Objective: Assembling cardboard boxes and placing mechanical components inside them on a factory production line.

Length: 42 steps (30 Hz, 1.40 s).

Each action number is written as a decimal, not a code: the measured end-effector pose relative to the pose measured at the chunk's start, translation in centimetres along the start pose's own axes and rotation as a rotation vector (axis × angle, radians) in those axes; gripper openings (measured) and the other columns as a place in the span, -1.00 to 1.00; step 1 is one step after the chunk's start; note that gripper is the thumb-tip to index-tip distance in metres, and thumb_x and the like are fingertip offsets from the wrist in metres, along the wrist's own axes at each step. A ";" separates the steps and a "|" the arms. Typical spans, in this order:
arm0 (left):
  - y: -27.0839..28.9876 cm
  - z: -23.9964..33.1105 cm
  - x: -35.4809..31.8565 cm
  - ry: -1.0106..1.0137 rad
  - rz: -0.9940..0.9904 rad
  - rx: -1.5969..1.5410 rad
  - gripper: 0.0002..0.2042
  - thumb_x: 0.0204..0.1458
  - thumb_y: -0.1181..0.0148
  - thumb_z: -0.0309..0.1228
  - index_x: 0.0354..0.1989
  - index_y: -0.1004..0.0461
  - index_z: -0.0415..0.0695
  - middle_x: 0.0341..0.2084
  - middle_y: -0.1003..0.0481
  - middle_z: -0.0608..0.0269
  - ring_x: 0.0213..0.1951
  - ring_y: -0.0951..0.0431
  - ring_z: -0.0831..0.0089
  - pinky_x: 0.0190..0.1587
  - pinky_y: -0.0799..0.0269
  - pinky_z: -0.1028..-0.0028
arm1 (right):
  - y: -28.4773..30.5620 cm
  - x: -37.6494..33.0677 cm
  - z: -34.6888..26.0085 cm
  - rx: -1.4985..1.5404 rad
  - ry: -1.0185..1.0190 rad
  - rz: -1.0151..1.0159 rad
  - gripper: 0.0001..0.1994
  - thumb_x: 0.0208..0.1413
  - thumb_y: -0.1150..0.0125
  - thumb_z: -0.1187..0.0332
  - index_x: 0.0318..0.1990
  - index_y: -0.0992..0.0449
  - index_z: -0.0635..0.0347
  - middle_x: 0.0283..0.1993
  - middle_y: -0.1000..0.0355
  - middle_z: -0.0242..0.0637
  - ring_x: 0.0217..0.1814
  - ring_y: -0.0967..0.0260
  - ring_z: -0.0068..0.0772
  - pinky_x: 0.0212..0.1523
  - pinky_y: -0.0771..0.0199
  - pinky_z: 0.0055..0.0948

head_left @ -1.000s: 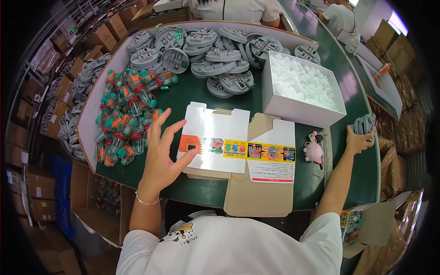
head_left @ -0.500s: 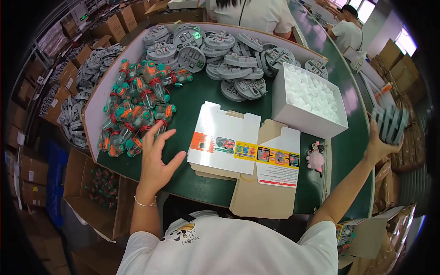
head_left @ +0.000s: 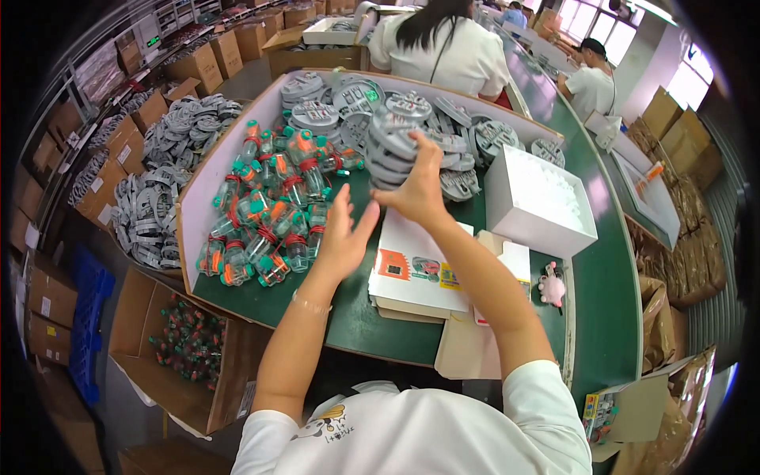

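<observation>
My right hand (head_left: pixel 418 188) grips a stack of round grey plastic discs (head_left: pixel 389 158), blurred by motion, over the middle of the table. Just left of it my left hand (head_left: pixel 342 237) is open and holds nothing, thumb apart from the fingers and close to the stack. Clear bottles with green and orange caps and red bands (head_left: pixel 257 210) lie heaped at left. More grey discs (head_left: pixel 317 115) are piled along the back edge. Under my right forearm lie flat printed cartons (head_left: pixel 412 273), white with an orange and yellow band, partly hidden by the arm.
A white box (head_left: pixel 522 210) of small white pieces stands at right, with a pink toy (head_left: pixel 552 285) below it. A low rim (head_left: pixel 186 245) borders the table. An open brown carton (head_left: pixel 146 348) of small bottles sits lower left. Two people work beyond the table.
My right hand has carried the stack of grey discs from the far right to the middle of the table. My left hand has moved right, toward it. The view has shifted.
</observation>
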State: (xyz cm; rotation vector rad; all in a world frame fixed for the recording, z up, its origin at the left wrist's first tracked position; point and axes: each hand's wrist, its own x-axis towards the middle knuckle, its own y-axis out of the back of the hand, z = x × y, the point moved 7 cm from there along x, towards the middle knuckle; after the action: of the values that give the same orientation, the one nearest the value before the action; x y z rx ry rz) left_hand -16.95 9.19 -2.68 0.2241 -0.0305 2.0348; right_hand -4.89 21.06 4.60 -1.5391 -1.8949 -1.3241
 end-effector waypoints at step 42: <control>-2.6 6.8 2.6 -0.180 0.053 -0.184 -0.48 0.20 -0.19 -0.23 0.22 -0.23 -0.24 0.24 -0.28 0.00 0.22 -0.32 0.20 0.27 -0.23 0.22 | 6.2 -7.3 17.8 -0.446 -0.781 -0.085 -0.48 0.01 -0.14 0.64 0.15 -0.16 0.23 0.00 -0.48 0.09 -0.10 -0.55 0.00 -0.17 -0.56 -0.18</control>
State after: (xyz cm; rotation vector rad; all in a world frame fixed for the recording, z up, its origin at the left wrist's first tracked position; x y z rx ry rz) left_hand -14.78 11.89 4.21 0.2923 -0.3377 2.0447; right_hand 7.97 31.50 -7.02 -2.5088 -2.1926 -1.3609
